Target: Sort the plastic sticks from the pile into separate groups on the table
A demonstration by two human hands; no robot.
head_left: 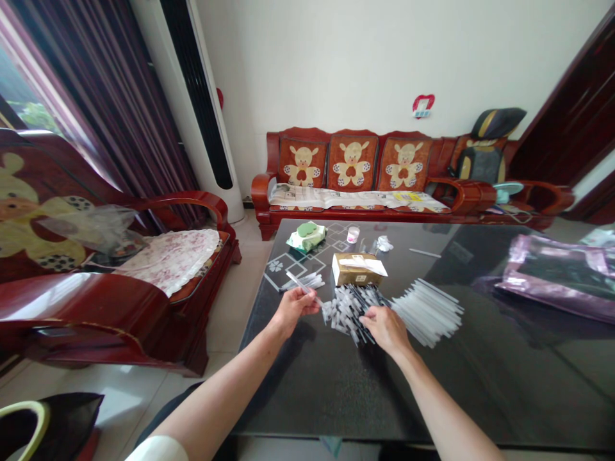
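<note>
My left hand (pixel 300 303) is closed around a thin whitish tube (pixel 296 280), which slants up and to the left out of the fingers. Just behind that hand lies a small pile of similar whitish tubes (pixel 311 281). My right hand (pixel 385 325) reaches into a loose heap of short black and whitish stick-like pieces (pixel 348 310), fingers pinched together at its right side. Whether a piece is between those fingertips I cannot make out. To the right of this hand, long translucent tubes (pixel 430 312) lie side by side in a broad spread.
On the dark glossy table (pixel 307 384), a tissue box (pixel 358 272) stands behind the heap. Farther back are a green-and-white wipes pack (pixel 307 237), a small cup (pixel 353 234), crumpled tissue (pixel 384 243) and a single tube (pixel 425 253). A purple plastic bag (pixel 552 275) lies at right.
</note>
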